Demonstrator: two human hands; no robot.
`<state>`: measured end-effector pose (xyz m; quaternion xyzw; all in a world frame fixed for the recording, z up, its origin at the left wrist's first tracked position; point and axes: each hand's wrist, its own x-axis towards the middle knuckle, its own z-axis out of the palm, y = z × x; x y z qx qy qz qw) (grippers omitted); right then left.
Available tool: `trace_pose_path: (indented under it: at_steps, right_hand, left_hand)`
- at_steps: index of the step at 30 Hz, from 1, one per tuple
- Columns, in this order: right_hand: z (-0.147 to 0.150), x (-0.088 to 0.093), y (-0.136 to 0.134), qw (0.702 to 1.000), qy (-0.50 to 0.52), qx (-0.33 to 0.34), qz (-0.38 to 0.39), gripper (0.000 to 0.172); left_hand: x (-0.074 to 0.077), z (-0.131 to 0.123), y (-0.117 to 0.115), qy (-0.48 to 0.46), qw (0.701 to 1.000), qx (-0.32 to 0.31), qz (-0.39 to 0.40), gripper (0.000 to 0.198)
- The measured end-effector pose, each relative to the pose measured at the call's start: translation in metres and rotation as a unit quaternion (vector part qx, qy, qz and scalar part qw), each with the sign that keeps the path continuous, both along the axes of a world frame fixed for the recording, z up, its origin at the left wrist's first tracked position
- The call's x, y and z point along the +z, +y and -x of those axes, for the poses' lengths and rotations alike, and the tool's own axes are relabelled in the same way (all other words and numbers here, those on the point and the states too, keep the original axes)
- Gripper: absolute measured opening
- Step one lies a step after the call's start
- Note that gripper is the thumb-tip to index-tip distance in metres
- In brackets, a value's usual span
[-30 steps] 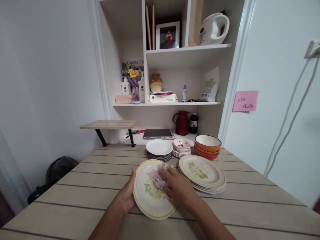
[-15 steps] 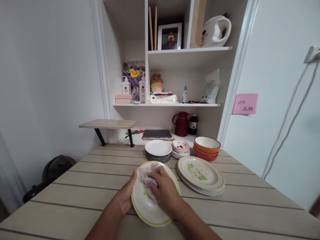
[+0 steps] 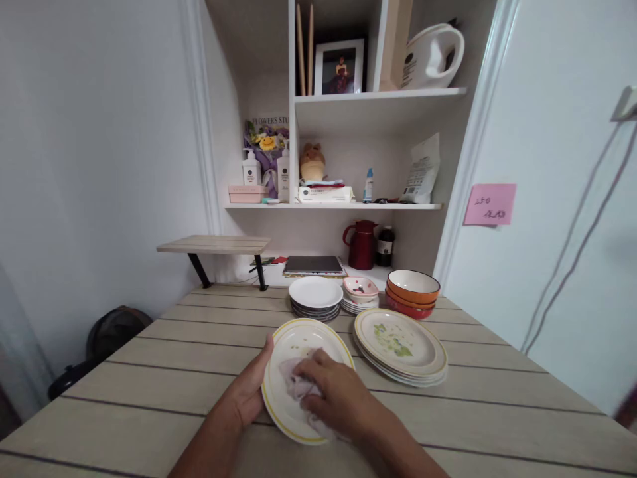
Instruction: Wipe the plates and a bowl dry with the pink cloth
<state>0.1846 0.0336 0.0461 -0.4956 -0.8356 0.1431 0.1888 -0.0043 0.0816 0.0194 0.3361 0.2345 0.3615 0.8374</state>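
A round white plate [image 3: 279,415] with a yellow rim is tilted up toward me above the table's front. My left hand [image 3: 249,388] grips its left edge, thumb along the rim and the other fingers hidden beneath. Over the plate's face, my right hand [image 3: 332,392] presses a crumpled pale pink cloth [image 3: 294,380], its fingers bent around it. Part of the cloth is covered by that hand and trails toward the plate's lower edge. To the right lies a stack of larger plates [image 3: 401,340] with a green leafy print on the top one.
Behind stand a stack of white-topped plates [image 3: 315,293], small pink bowls [image 3: 360,287] on saucers, and orange and red bowls [image 3: 412,289]. A low wooden riser [image 3: 213,245] is at back left. A red jug [image 3: 362,245] stands beneath the shelves.
My right hand has slid the cloth down and slightly right across the plate, uncovering its upper part. The left hand keeps its hold. The view has shifted slightly.
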Motion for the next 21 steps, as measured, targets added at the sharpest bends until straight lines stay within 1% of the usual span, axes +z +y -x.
trace_pose_path:
  at_steps: [1,2,3,5,8,10,12,13,15,16,19,20,21]
  right_hand:
    - [0.006,-0.002,0.001,0.999,0.022,0.029,-0.003,0.047]
    - [0.012,-0.005,0.004,0.998,0.041,0.044,-0.011,0.05]
    - [0.016,-0.007,0.008,0.997,0.058,0.043,-0.022,0.052]
    - [0.019,-0.009,0.018,0.995,0.085,0.004,-0.049,0.055]
    - [0.01,-0.007,0.031,0.988,0.1,-0.091,-0.076,0.044]
    - [0.0,-0.003,0.035,0.983,0.087,-0.144,-0.071,0.039]
    - [-0.01,0.001,0.032,0.983,0.059,-0.164,-0.054,0.041]
    - [-0.014,0.003,0.029,0.985,0.043,-0.159,-0.041,0.044]
    - [-0.021,0.006,0.02,0.992,0.017,-0.124,-0.005,0.055]
    - [-0.024,0.008,0.015,0.995,0.007,-0.099,0.017,0.063]
    - [-0.034,0.012,0.005,0.997,-0.004,-0.015,0.074,0.097]
    - [-0.036,0.012,0.003,0.996,-0.003,0.014,0.084,0.103]
    - [-0.038,0.012,0.002,0.995,0.0,0.042,0.091,0.105]
  left_hand:
    - [0.0,0.0,0.0,0.007,1.0,0.006,0.0,0.065]
    - [0.0,-0.001,0.0,0.015,1.0,0.013,0.001,0.064]
    - [0.0,-0.001,0.0,0.024,0.999,0.022,0.004,0.064]
    - [0.001,-0.003,-0.001,0.035,0.999,0.037,0.009,0.064]
    - [0.005,-0.004,-0.003,0.026,0.999,0.037,0.014,0.064]
    - [0.008,-0.004,-0.005,0.013,0.999,0.024,0.017,0.066]
    - [0.009,-0.003,-0.006,0.009,1.0,0.015,0.022,0.068]
    - [0.009,-0.003,-0.006,0.008,1.0,0.013,0.024,0.07]
    - [0.008,-0.003,-0.006,0.011,0.999,0.011,0.028,0.071]
    - [0.008,-0.003,-0.005,0.012,0.999,0.009,0.029,0.071]
    - [0.005,-0.003,-0.003,0.009,0.999,-0.002,0.032,0.071]
    - [0.005,-0.002,-0.003,0.007,0.999,-0.006,0.031,0.071]
    - [0.005,-0.002,-0.003,0.006,0.999,-0.009,0.03,0.072]
